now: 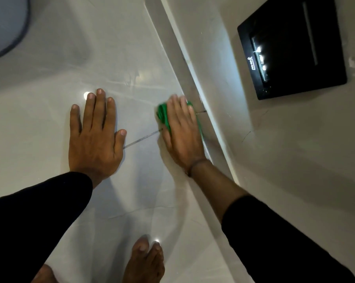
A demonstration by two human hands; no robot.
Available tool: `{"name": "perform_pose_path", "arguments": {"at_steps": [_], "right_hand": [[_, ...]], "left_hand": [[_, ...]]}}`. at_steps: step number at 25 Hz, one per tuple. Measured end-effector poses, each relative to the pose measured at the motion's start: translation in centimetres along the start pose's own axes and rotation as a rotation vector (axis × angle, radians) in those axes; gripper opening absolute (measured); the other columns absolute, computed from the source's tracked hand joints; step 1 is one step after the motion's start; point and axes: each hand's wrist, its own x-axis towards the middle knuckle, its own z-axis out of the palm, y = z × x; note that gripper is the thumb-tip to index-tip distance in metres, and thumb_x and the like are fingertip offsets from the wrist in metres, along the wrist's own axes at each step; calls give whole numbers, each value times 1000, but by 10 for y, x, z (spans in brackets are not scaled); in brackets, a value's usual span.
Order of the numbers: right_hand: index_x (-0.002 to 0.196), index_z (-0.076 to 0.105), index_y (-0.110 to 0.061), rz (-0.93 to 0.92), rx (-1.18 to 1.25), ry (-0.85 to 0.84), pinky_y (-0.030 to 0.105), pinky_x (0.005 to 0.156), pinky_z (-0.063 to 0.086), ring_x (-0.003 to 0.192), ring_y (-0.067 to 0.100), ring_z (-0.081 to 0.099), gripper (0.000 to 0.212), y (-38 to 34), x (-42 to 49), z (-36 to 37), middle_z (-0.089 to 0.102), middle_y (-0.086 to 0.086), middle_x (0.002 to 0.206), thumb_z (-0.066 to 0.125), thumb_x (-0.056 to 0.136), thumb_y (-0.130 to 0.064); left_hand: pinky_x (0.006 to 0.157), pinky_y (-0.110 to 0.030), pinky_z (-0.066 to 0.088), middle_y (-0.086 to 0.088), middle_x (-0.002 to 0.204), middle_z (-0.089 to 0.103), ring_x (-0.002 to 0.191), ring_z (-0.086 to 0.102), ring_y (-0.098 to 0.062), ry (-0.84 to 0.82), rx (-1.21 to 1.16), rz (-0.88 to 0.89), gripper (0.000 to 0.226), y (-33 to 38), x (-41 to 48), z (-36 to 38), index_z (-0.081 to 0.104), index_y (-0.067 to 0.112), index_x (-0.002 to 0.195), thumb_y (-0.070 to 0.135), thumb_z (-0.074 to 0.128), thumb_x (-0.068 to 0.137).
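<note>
My left hand lies flat on the glossy pale floor tiles, fingers straight and spread. My right hand presses a green cloth onto the floor right beside the skirting strip at the foot of the wall. Its fingers lie straight over the cloth, which shows only along the left side of the hand and past its fingertips. A dark grout line runs between the two hands.
A black wall panel with lit symbols sits on the beige wall at the upper right. A grey rounded mat or object lies at the top left. My bare feet stand at the bottom edge.
</note>
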Motion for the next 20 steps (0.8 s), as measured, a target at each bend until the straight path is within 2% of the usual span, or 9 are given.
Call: {"name": "perform_pose_path", "arguments": {"at_steps": [3,6,10,15,17,20], "right_hand": [[162,25,-4,68,31,48,44,131,5,160,32,14,68,-22,69,-6,25,17,170,47,99,-15],[163,21,-5,86,81,38,44,132,5,161,30,11,69,-27,75,-8,22,16,172,47,99,-11],[164,19,-5,87,193,-9,47,132,5,162,25,3,70,0,-13,-3,16,13,174,39,98,-18],[165,7,-17,198,103,-82,44,131,7,162,19,0,69,28,-147,14,11,6,174,36,103,-24],[165,5,-17,192,82,-111,42,131,5,162,19,-1,68,31,-154,15,11,6,174,34,103,-26],[164,7,-16,132,93,-126,41,132,2,162,18,-2,66,26,-116,6,12,7,174,32,105,-29]], "left_hand": [[137,-63,8,-23,184,9,172,8,-40,5,2,4,77,1,0,1,13,3,174,41,30,110],[137,-64,9,-24,184,10,172,9,-40,-3,1,14,76,-1,1,1,15,2,173,41,31,110],[137,-64,9,-23,184,9,172,10,-40,-2,-3,6,76,-2,1,0,16,3,174,42,30,110],[137,-63,8,-23,184,9,172,9,-39,-11,-13,1,76,0,0,0,16,3,174,40,33,109],[137,-63,8,-23,184,9,172,8,-39,-9,-19,-3,76,-1,0,-1,16,3,174,40,33,109],[137,-63,8,-23,184,8,172,8,-39,-13,-18,-1,77,1,0,-1,15,3,174,41,31,109]]}}
